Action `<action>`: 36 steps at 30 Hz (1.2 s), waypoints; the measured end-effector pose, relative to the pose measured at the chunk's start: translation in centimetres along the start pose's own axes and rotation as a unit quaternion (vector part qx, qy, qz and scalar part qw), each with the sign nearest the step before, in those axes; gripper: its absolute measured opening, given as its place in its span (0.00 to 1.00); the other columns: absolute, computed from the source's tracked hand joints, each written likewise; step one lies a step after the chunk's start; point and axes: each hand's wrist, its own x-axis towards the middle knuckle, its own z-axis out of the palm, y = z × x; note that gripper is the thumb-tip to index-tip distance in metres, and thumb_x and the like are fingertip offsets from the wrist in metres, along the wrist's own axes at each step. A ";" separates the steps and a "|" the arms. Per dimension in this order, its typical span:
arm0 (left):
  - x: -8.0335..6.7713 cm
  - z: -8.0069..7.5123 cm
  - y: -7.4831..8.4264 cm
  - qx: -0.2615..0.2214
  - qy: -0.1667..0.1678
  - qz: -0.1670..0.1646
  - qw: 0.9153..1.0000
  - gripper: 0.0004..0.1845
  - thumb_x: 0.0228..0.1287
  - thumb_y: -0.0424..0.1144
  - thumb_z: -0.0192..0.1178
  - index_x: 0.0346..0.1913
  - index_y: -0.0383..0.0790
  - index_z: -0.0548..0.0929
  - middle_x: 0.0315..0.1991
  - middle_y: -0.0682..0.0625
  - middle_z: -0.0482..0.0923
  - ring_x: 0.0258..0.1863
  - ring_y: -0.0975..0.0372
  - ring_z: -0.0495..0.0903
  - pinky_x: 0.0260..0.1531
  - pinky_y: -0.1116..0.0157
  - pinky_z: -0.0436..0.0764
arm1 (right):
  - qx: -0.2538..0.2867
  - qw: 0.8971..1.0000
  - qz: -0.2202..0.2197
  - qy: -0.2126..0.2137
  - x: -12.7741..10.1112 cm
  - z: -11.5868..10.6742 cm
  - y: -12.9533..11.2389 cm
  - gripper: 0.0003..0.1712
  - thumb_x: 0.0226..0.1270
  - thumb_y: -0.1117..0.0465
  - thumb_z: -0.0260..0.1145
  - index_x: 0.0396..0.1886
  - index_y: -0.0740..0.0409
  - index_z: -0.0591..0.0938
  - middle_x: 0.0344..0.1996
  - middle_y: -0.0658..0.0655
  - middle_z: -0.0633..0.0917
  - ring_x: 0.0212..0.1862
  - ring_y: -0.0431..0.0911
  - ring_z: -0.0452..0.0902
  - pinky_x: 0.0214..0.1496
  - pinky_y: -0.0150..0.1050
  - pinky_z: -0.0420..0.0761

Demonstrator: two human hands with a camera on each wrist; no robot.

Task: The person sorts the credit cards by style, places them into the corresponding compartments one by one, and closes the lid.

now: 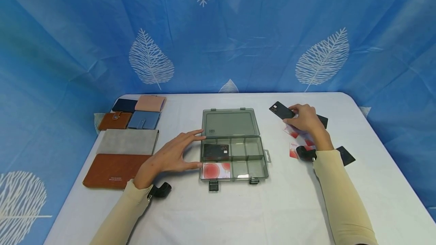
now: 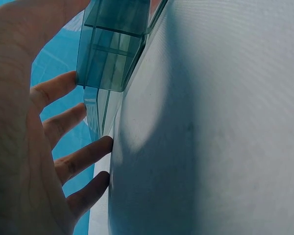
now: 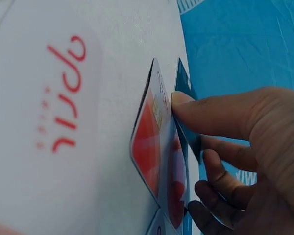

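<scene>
My right hand (image 1: 304, 118) pinches a black card (image 1: 281, 110) between thumb and fingers, over a loose group of cards at the right. In the right wrist view the thumb presses on the face of that dark card (image 3: 183, 83), beside a red-and-white card (image 3: 154, 132). My left hand (image 1: 175, 152) is spread at the left side of a clear grey-green compartment box (image 1: 241, 169), fingertips and thumb right at its edge. The box's lid (image 1: 231, 122) lies folded back. Inside, a black VIP card (image 1: 216, 152) lies in one compartment and a red-patterned white card (image 1: 216, 170) in the one before it.
Left on the white table are a brown wallet (image 1: 114, 169), a grey wallet (image 1: 127, 141), a blue wallet (image 1: 144, 120), a small brown wallet (image 1: 114, 120), a pink wallet (image 1: 150, 103) and a navy wallet (image 1: 124, 105). Another black card (image 1: 346, 155) lies by the right sleeve.
</scene>
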 end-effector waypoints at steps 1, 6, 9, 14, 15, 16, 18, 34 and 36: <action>0.0 0.0 0.0 0.000 0.000 0.000 1.000 0.49 0.61 0.64 0.75 0.82 0.51 0.70 0.86 0.50 0.58 0.81 0.46 0.63 0.74 0.34 0.67 | 0.002 1.000 -0.004 0.004 -0.1 0.0 0.0 0.40 0.74 0.52 0.71 0.77 0.69 0.71 0.67 0.78 0.73 0.68 0.73 0.61 0.65 0.73 0.71; 0.0 0.0 0.0 0.000 0.001 0.001 1.000 0.49 0.61 0.64 0.75 0.82 0.51 0.70 0.86 0.50 0.58 0.81 0.47 0.63 0.73 0.34 0.67 | 0.013 0.999 -0.022 0.022 -0.2 0.1 -0.1 0.37 0.73 0.56 0.72 0.76 0.65 0.71 0.65 0.79 0.75 0.68 0.74 0.63 0.67 0.74 0.71; 0.0 0.0 0.0 -0.002 0.001 0.002 1.000 0.49 0.61 0.64 0.75 0.82 0.51 0.70 0.86 0.50 0.58 0.82 0.46 0.62 0.73 0.34 0.67 | 0.021 0.999 -0.034 0.034 -0.2 0.2 -0.1 0.33 0.76 0.58 0.69 0.76 0.62 0.71 0.60 0.78 0.80 0.60 0.71 0.74 0.64 0.73 0.75; 0.0 0.0 0.1 -0.005 0.002 0.003 1.000 0.49 0.61 0.64 0.75 0.82 0.51 0.70 0.86 0.50 0.58 0.81 0.46 0.63 0.73 0.34 0.67 | 0.026 0.994 -0.067 0.080 -0.4 0.3 -0.4 0.24 0.82 0.60 0.63 0.73 0.58 0.77 0.54 0.75 0.84 0.36 0.59 0.78 0.44 0.58 0.79; 0.0 0.0 0.1 -0.004 0.001 0.003 1.000 0.49 0.61 0.64 0.75 0.82 0.51 0.70 0.86 0.50 0.58 0.82 0.46 0.63 0.74 0.34 0.67 | 0.028 0.993 -0.073 0.089 -0.5 0.3 -0.7 0.23 0.82 0.60 0.63 0.72 0.58 0.78 0.54 0.75 0.85 0.33 0.58 0.77 0.42 0.56 0.78; 0.0 0.0 0.0 -0.004 0.001 0.002 1.000 0.49 0.61 0.64 0.75 0.82 0.51 0.70 0.86 0.50 0.58 0.82 0.46 0.62 0.74 0.34 0.67 | 0.030 0.992 -0.080 0.097 -0.7 0.3 -0.9 0.22 0.83 0.60 0.63 0.72 0.58 0.78 0.54 0.75 0.85 0.30 0.57 0.75 0.41 0.54 0.76; 0.0 0.1 0.0 -0.005 0.000 0.003 1.000 0.49 0.61 0.64 0.75 0.82 0.51 0.70 0.86 0.50 0.58 0.82 0.46 0.62 0.74 0.34 0.67 | 0.040 0.989 -0.092 0.112 -1.0 0.2 -1.5 0.22 0.83 0.61 0.63 0.71 0.58 0.79 0.52 0.74 0.86 0.31 0.58 0.76 0.42 0.55 0.76; 0.1 -0.1 -0.1 -0.002 0.001 0.003 1.000 0.49 0.60 0.65 0.75 0.82 0.52 0.70 0.86 0.51 0.58 0.81 0.47 0.64 0.73 0.37 0.68 | 0.115 0.957 -0.248 0.094 -4.7 2.6 -9.7 0.16 0.78 0.66 0.70 0.62 0.56 0.84 0.41 0.63 0.90 0.46 0.59 0.91 0.54 0.58 0.88; 0.2 -0.1 0.0 -0.001 0.001 0.001 1.000 0.50 0.60 0.65 0.75 0.82 0.53 0.70 0.86 0.51 0.58 0.80 0.47 0.64 0.73 0.37 0.69 | 0.115 0.954 -0.265 0.076 -5.3 3.2 -10.8 0.16 0.78 0.66 0.70 0.62 0.56 0.85 0.39 0.60 0.90 0.44 0.56 0.91 0.53 0.56 0.89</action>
